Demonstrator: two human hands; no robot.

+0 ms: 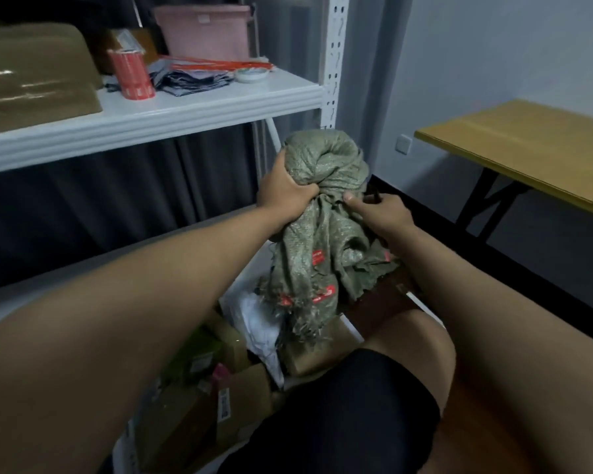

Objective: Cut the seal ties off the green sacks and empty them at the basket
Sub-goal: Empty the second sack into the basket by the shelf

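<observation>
A green woven sack [326,213] is held up over the basket [425,309], its frayed open end with red labels hanging down. My left hand [285,189] grips the bunched fabric on the sack's left side, below the rolled-up top. My right hand [380,213] is on the sack's right side; its thumb presses the fabric and its curled fingers hold a small dark tool [374,196], mostly hidden. No seal tie is visible. Several cardboard parcels [185,422] and a white bag [261,323] lie in the basket below the sack.
A white metal shelf [151,107] at the left carries a brown wrapped package [31,77], a red tape roll [132,75], folded cloth and a pink tub [206,29]. A wooden folding table [528,145] stands at the right. My knee in black shorts [356,405] is beside the basket.
</observation>
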